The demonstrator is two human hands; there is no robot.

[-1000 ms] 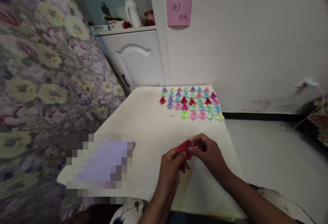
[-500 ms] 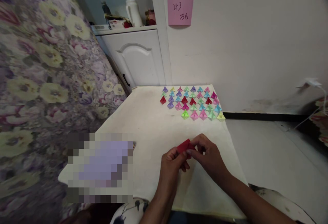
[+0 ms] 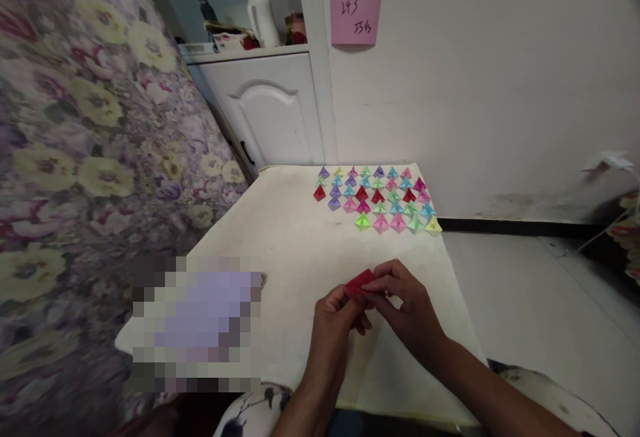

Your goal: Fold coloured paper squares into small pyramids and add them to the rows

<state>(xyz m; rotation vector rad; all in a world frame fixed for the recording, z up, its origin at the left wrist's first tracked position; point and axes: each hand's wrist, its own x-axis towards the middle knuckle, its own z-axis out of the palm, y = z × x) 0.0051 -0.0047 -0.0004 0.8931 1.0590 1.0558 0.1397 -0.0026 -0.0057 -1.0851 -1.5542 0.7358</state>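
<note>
A small piece of red folded paper point(image 3: 359, 284) is pinched between both hands just above the cream table point(image 3: 295, 244). My left hand point(image 3: 336, 320) grips its near lower side with curled fingers. From the right, my right hand point(image 3: 407, 307) pinches the paper's top edge with thumb and fingertips. At the table's far right corner, several small folded paper shapes point(image 3: 377, 198) in purple, pink, green, blue, red and yellow stand in rows.
A blurred-out patch point(image 3: 197, 324) covers the table's near left corner. A floral fabric point(image 3: 90, 157) rises along the left. A white cabinet point(image 3: 265, 107) with a jug point(image 3: 261, 18) on top stands behind. A pink note point(image 3: 356, 5) hangs on the wall. Grey floor lies to the right.
The hands and red paper stay in almost the same place; the right fingers have shifted slightly along the paper's top. The view has tilted a little.
</note>
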